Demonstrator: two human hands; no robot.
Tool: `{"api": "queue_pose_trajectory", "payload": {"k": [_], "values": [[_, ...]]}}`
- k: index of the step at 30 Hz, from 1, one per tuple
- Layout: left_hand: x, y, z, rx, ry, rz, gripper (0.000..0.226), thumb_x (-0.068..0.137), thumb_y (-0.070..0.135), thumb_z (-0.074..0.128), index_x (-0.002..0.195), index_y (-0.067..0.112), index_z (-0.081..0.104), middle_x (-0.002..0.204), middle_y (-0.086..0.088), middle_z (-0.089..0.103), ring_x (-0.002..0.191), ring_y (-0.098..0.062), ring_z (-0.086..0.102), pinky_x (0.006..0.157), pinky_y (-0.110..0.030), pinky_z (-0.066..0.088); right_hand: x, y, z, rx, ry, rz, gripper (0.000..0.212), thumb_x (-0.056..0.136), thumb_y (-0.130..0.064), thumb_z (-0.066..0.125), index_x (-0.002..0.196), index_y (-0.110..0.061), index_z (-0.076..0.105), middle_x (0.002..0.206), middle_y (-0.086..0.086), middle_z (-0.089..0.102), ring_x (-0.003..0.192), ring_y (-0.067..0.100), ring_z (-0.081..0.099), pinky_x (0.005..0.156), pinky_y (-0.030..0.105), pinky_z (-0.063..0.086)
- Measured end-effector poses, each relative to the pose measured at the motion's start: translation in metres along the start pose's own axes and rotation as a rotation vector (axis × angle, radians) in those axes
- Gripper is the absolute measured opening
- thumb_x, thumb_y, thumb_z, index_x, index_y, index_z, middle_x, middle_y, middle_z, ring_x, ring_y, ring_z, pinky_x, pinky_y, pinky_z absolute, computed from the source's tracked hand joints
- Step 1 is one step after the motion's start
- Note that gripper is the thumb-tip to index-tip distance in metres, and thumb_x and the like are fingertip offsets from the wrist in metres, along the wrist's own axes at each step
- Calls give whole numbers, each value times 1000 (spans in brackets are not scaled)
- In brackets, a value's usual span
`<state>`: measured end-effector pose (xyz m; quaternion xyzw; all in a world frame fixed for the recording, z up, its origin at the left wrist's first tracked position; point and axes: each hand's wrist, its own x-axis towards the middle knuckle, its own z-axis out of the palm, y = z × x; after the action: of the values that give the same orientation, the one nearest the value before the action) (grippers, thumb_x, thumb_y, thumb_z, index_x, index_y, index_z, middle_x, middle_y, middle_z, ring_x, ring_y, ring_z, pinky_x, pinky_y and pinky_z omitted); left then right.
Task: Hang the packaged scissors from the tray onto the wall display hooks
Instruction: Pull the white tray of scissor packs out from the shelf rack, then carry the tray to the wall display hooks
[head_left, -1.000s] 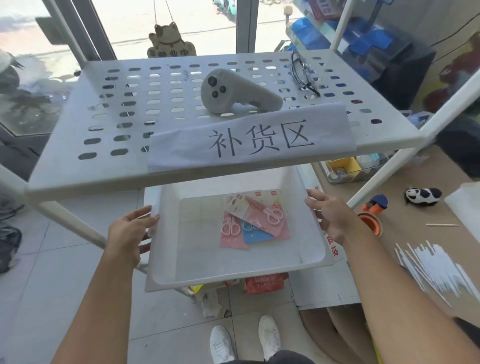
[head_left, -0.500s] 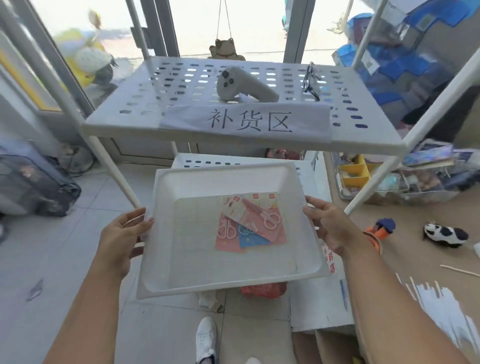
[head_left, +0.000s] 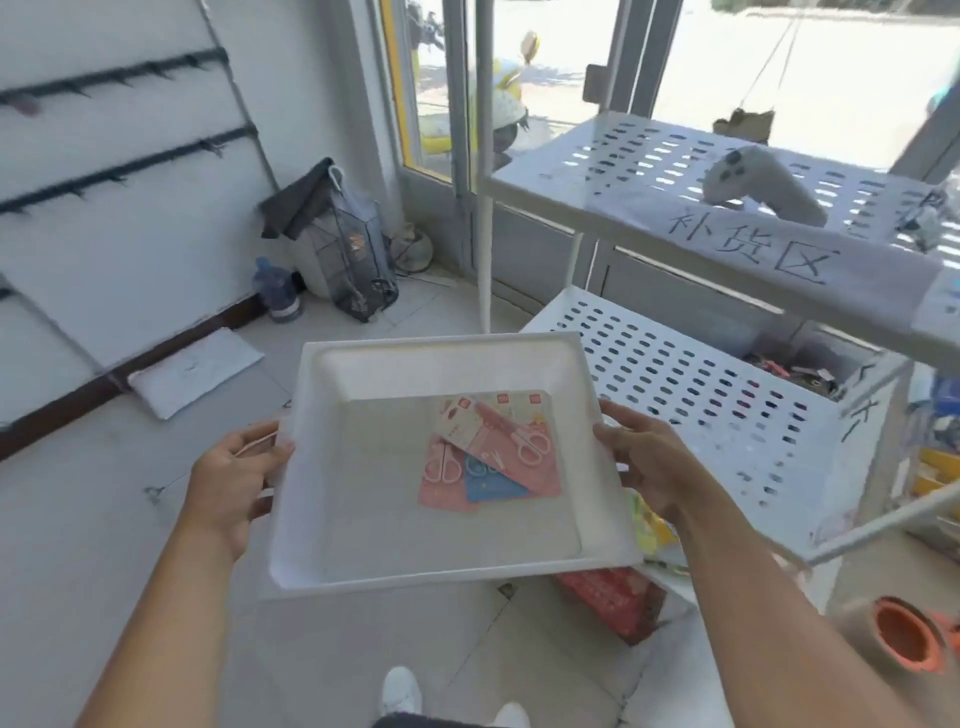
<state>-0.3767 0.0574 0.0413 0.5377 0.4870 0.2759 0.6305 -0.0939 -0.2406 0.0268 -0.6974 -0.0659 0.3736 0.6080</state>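
Note:
I hold a white plastic tray (head_left: 363, 525) in front of me, level, clear of the rack. My left hand (head_left: 234, 478) grips its left rim and my right hand (head_left: 644, 462) grips its right rim. Inside lie several packaged scissors (head_left: 493, 452), pink and blue cards overlapping near the right middle of the tray floor. The wall display (head_left: 104, 156) stands at the upper left, a white panel with black rails of hooks (head_left: 130, 166), apparently bare.
A white perforated rack (head_left: 675, 374) with a paper sign and a grey controller (head_left: 763, 182) stands at right. On the floor lie a mesh bag (head_left: 343, 249), a blue water bottle (head_left: 275, 291) and a white board (head_left: 197, 369). An orange tape roll (head_left: 904, 634) sits lower right.
The tray has come out from under the rack shelf, carried by both hands. My view has swung left, so the rack now sits at right and the hook wall shows.

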Motion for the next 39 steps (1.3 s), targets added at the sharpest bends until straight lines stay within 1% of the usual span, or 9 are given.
{"api": "queue_pose_trajectory", "payload": {"k": [2, 6, 10, 15, 22, 26, 29, 32, 39], "values": [[-14, -5, -33, -44, 133, 18, 15, 92, 11, 68, 103, 21, 66, 106, -3, 69, 71, -18, 60, 58, -29, 46, 7, -2, 36, -60, -58, -11, 38, 99, -10, 59, 133, -22, 66, 106, 9, 79, 90, 29, 70, 85, 53, 58], [-41, -16, -102, -127, 360, 32, 28, 92, 13, 69, 120, 16, 65, 107, -2, 69, 72, -12, 62, 47, -20, 48, 14, -5, 116, -127, -149, -10, 37, 97, -8, 59, 129, -24, 68, 90, 3, 79, 74, 22, 70, 53, 31, 56], [-71, -29, -176, -166, 524, 34, 32, 92, 14, 69, 123, 16, 65, 111, -1, 70, 76, -10, 64, 53, -22, 47, 9, -2, 199, -183, -266, -17, 40, 95, -6, 59, 132, -20, 66, 93, 2, 77, 74, 17, 69, 58, 27, 53], [-109, -45, -265, -171, 693, 38, 34, 91, 15, 70, 125, 16, 66, 118, -4, 70, 94, -20, 65, 67, -27, 46, -22, 9, 299, -222, -413, -32, 29, 98, -6, 55, 102, -30, 72, 70, -16, 77, 62, 4, 71, 62, 27, 53], [-166, -62, -392, -248, 905, 24, 31, 89, 11, 72, 120, 14, 68, 111, -7, 71, 91, -22, 68, 83, -33, 53, -88, 34, 438, -310, -608, -54, 30, 99, -9, 54, 101, -28, 77, 81, -9, 77, 68, 10, 69, 58, 25, 48], [-196, -72, -465, -272, 989, 6, 29, 88, 15, 73, 117, 17, 68, 106, -3, 72, 83, -19, 68, 69, -29, 52, -125, 52, 516, -340, -716, -59, 37, 98, -7, 53, 87, -30, 80, 82, -7, 77, 70, 13, 68, 63, 28, 46], [-214, -75, -510, -280, 1037, -19, 25, 88, 17, 72, 112, 22, 70, 103, -1, 72, 77, -19, 66, 65, -30, 50, -145, 61, 567, -365, -780, -64, 32, 98, -7, 53, 100, -26, 79, 81, -8, 76, 72, 16, 65, 64, 30, 41], [-222, -78, -549, -306, 1077, -56, 21, 82, 15, 69, 97, 30, 72, 108, -7, 72, 74, -23, 62, 59, -29, 45, -157, 65, 615, -383, -831, -68, 31, 98, -7, 54, 93, -27, 77, 75, -11, 76, 70, 14, 65, 67, 31, 41], [-201, -82, -619, -374, 1173, -81, 39, 81, 8, 62, 115, 24, 72, 108, -10, 69, 62, -20, 54, 46, -23, 35, -157, 72, 730, -411, -925, -46, 28, 99, -6, 54, 101, -25, 75, 92, -2, 74, 75, 15, 66, 65, 28, 48]]}}
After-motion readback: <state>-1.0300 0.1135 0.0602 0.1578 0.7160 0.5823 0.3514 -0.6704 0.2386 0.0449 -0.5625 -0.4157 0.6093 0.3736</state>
